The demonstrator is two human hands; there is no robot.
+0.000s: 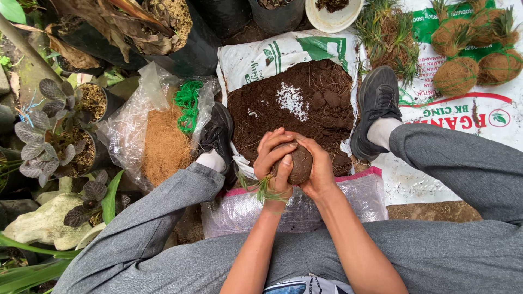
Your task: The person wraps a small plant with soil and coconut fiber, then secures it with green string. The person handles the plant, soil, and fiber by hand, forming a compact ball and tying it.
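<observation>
Hands: left hand [274, 158] and right hand [316, 166] are cupped together around a brown soil ball [298, 162], held above the near edge of the soil heap, between the person's knees.
Left hand: fingers curled over the top and left side of the ball, pressed against it; green grass-like leaves [265, 189] stick out beneath the palm, towards the wrist.
Right hand: wrapped around the right side and underside of the ball, fingers closed on it, fingertips meeting those of the left hand at the top.
Soil ball: rounded, dark brown and fibrous, only its middle showing between the two hands.
Soil heap: dark brown potting soil [305, 111] with a patch of white granules [292, 100], lying on an opened white sack [261, 60] between the two black shoes.
Shoes: left shoe [217, 130] at the sack's left edge, right shoe [377, 106] at its right edge.
Left side: clear plastic bag [128, 128] holding tan coconut fibre [165, 144] and a tangle of green string [188, 103]; beyond it, potted plants with grey-purple leaves [46, 133].
Upper right: several finished fibre-wrapped balls [456, 76] with grassy tufts, lying on a white printed sack [468, 117].
Top centre: white bowl [333, 13] with dark soil inside.
</observation>
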